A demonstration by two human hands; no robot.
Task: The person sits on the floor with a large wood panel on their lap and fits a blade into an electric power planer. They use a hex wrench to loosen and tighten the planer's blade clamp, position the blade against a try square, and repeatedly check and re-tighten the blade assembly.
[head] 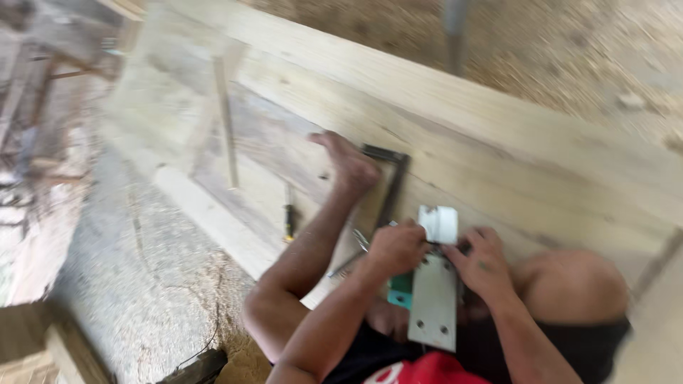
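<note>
Nearest, the left hand [395, 247] and right hand [484, 262] both close on a power tool [434, 295] with a grey metal plate and white cap, resting on pale wooden planks [455, 121]. Another person's hand [350, 165] presses a dark metal square [390, 186] flat on the wood. Beyond lie a screwdriver [289, 222] and a sawdust-strewn floor [569, 50], all blurred.

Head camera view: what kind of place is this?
Probably a woodworking yard or carpentry shop: long pale wooden planks, ground strewn with sawdust, and a dark metal square lying on the wood beside a grey-and-green power tool.
</note>
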